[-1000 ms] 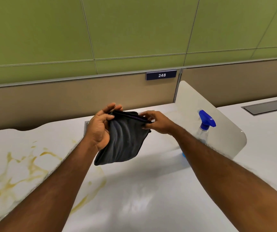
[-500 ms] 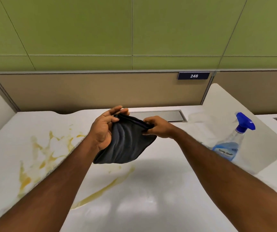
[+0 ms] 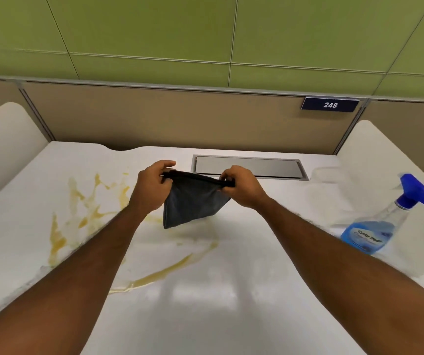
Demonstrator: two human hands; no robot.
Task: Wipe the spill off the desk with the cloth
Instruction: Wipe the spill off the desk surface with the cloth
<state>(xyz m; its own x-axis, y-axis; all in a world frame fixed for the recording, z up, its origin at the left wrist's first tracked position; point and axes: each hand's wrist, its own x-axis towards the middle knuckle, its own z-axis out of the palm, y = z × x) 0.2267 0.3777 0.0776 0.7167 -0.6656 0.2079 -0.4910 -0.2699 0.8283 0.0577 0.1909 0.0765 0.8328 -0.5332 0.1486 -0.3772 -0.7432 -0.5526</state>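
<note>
Spill (image 3: 163,274) lies nearest on the white desk (image 3: 205,316) in yellow streaks running left and back, not yet wiped. Over it hangs the dark cloth (image 3: 190,203), its top edge pinched at one end by the left hand (image 3: 152,188) and at the other by the right hand (image 3: 241,188). So small a pad could smear the liquid wider or push it off the front edge. Farther right, the spray bottle (image 3: 374,231) has a label too blurred to read, and the plate (image 3: 330,105) on the back partition says "248".
</note>
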